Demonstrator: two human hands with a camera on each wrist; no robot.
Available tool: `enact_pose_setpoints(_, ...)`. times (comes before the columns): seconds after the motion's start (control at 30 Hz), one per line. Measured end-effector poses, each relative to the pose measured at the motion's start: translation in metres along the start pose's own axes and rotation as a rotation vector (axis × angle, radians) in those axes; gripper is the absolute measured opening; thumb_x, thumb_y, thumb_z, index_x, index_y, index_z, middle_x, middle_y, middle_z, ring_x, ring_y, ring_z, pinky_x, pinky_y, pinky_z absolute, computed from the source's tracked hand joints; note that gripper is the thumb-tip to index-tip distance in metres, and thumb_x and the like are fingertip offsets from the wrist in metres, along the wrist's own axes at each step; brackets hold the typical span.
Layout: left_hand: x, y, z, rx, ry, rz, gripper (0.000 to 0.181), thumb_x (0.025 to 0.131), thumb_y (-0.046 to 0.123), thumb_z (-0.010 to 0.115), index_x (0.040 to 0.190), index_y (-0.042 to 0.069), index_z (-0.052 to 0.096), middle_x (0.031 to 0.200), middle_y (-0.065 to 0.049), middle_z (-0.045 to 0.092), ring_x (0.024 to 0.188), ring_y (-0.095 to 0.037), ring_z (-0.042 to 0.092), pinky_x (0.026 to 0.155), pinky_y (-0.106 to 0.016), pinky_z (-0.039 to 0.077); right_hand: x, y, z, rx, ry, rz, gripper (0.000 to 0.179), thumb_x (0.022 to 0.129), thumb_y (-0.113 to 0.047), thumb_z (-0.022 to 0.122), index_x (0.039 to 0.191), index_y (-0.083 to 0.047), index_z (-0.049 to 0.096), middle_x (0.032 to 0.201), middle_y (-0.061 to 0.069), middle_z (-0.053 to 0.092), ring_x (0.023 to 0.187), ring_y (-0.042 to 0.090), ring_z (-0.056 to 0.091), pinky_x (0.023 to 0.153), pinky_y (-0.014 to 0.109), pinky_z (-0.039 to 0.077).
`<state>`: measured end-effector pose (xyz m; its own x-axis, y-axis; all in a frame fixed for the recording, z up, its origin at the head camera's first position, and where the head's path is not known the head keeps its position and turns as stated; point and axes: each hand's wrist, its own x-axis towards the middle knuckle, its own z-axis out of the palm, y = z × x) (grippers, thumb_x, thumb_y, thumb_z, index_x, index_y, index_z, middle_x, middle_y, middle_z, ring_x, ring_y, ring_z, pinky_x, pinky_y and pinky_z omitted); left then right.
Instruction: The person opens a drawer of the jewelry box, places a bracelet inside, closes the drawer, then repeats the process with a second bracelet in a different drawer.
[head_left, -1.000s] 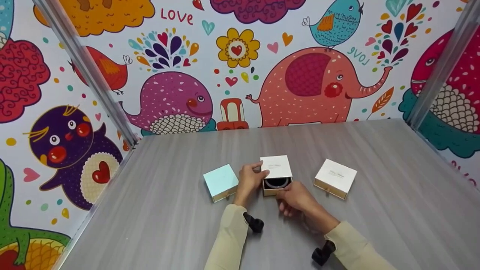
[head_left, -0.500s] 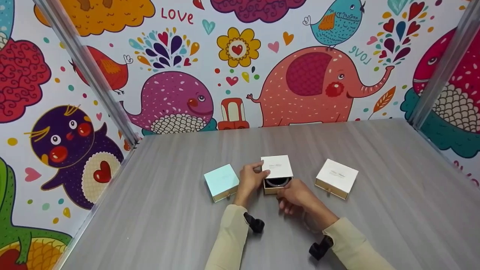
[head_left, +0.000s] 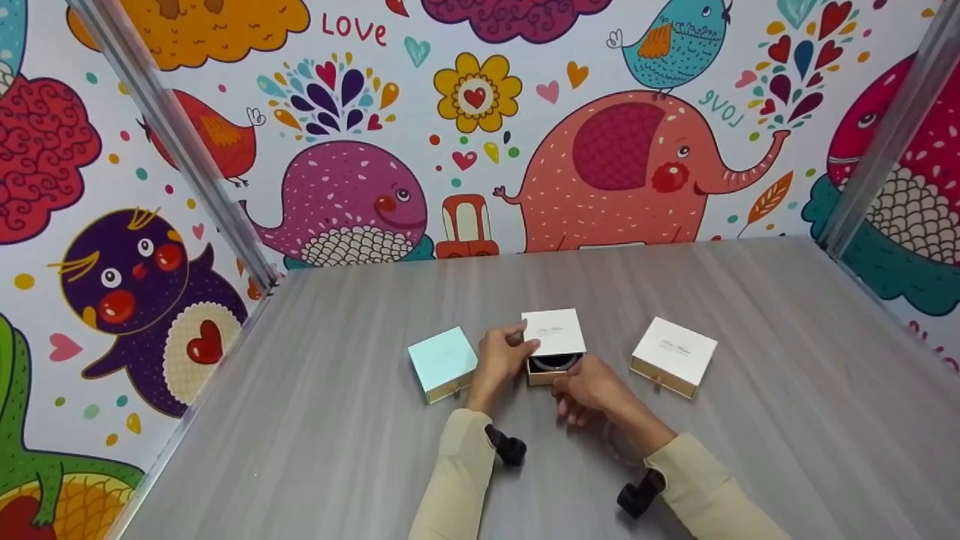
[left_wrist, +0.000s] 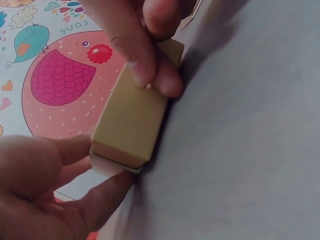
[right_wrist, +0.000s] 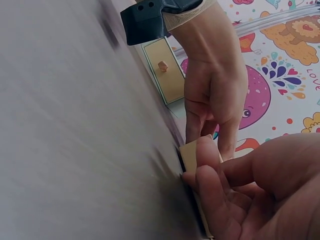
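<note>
In the middle of the table a white drawer box point(head_left: 553, 330) stands with its gold drawer point(head_left: 541, 379) slid partway out towards me. Inside the drawer lies a round, dark ring-shaped thing point(head_left: 553, 368), perhaps a bangle, half covered by the white sleeve. My left hand point(head_left: 501, 361) grips the sleeve's left side between thumb and fingers. With thumb and fingers, my right hand point(head_left: 592, 388) pinches the small pull tab point(left_wrist: 149, 86) on the drawer's front, which the fingers mostly hide.
To the left sits a pale turquoise drawer box point(head_left: 444, 361), to the right another white one point(head_left: 673, 355); both are shut, with tabs facing me. The grey wood-grain table point(head_left: 337, 420) runs back to a patterned wall point(head_left: 465, 165). Metal posts point(head_left: 180, 142) flank it.
The drawer has slid slightly back into the sleeve, and less of its inside shows. My right hand has moved a little forward with it. The left hand stays on the sleeve.
</note>
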<state>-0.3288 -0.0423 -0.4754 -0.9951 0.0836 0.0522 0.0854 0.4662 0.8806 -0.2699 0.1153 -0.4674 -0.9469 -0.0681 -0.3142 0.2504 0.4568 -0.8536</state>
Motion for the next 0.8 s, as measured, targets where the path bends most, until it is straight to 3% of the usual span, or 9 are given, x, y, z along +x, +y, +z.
enact_pose_setpoints(0.07, 0.0015, -0.0018, 0.0001, 0.004, -0.005, 0.004, 0.044, 0.091, 0.019, 0.074, 0.133, 0.006, 0.064, 0.126, -0.018, 0.069, 0.117, -0.025, 0.066, 0.100, -0.039, 0.052, 0.0005, 0.0003, 0.0002, -0.003, 0.003, -0.006, 0.028, 0.097, -0.008, 0.057, 0.076, 0.002, 0.073, 0.049, 0.000, 0.061, 0.038, 0.008, 0.054, 0.040, 0.024, 0.047)
enact_pose_setpoints(0.3, 0.0017, -0.0039, -0.0017, 0.016, -0.012, 0.040, 0.045, 0.092, 0.019, 0.073, 0.133, 0.005, 0.063, 0.114, -0.017, 0.074, 0.088, -0.013, 0.060, 0.082, -0.031, 0.053, 0.0012, -0.0001, 0.0008, 0.010, -0.011, -0.017, 0.025, 0.096, -0.007, 0.056, 0.079, 0.002, 0.073, 0.049, 0.000, 0.060, 0.038, 0.008, 0.054, 0.039, 0.023, 0.046)
enact_pose_setpoints(0.8, 0.0013, -0.0011, -0.0030, 0.015, -0.019, 0.045, 0.044, 0.091, 0.018, 0.074, 0.132, 0.005, 0.063, 0.123, -0.019, 0.070, 0.113, -0.024, 0.066, 0.097, -0.039, 0.053, 0.0020, 0.0012, 0.0009, 0.015, 0.009, -0.024, 0.027, 0.097, -0.006, 0.055, 0.079, 0.003, 0.072, 0.049, 0.001, 0.060, 0.037, 0.008, 0.054, 0.039, 0.024, 0.047)
